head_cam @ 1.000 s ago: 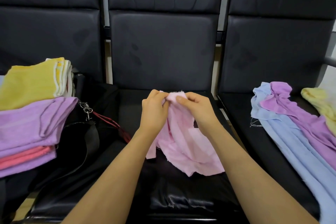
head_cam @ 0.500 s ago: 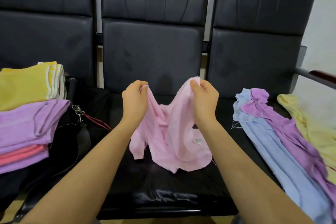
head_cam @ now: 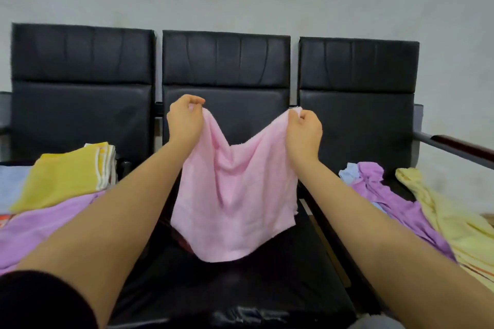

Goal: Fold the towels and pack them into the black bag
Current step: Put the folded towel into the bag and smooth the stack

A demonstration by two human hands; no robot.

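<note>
Head view: both hands are raised over the middle seat (head_cam: 240,283) of 3 black chairs. Left hand (head_cam: 184,121) pinches one top corner of a pink towel (head_cam: 235,200), right hand (head_cam: 304,132) pinches the other; it hangs spread between them, its top edge sagging. Folded yellow towel (head_cam: 64,173) and purple towel (head_cam: 48,224) lie left; loose purple cloth (head_cam: 395,205) and pale yellow cloth (head_cam: 454,227) lie right.

A pink towel (head_cam: 235,203) hangs unfolded above the middle seat, held up by its two top corners, its top edge sagging between them. Folded yellow (head_cam: 66,171) and purple (head_cam: 50,224) towels sit stacked at left. Unfolded blue (head_cam: 348,172), purple (head_cam: 393,205) and pale yellow (head_cam: 454,224) towels lie draped at right.
</note>
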